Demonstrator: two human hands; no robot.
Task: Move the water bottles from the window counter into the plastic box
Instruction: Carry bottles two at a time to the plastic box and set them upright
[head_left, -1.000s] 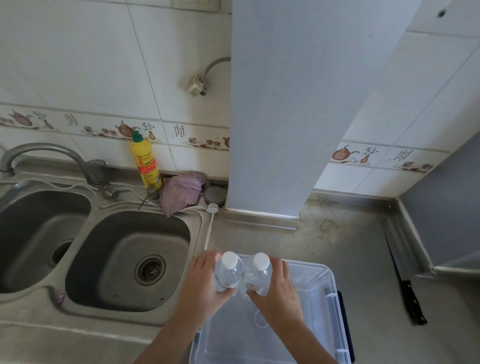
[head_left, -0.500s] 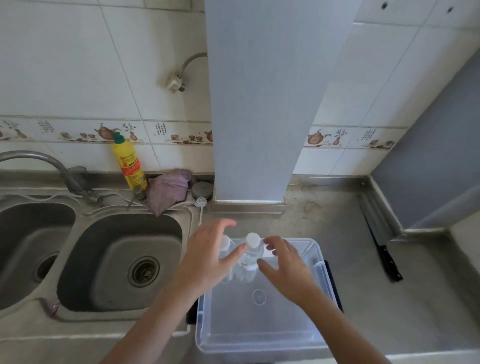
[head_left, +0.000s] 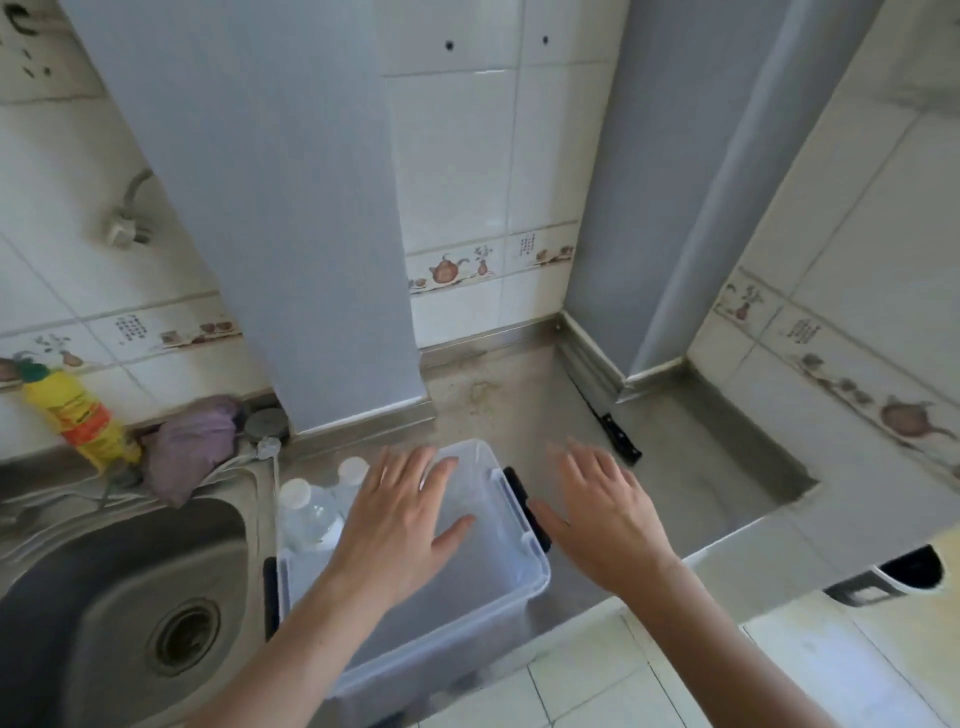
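Clear plastic box (head_left: 519, 566) at worktop edge holds two upright water bottles (head_left: 317, 512) in its far-left corner; left hand (head_left: 402, 512), right hand (head_left: 605, 506) spread, empty; a careless knock could topple them.

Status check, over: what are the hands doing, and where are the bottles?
Left hand open, empty. Right hand open, empty. Two bottles upright in box. Nothing blocking.
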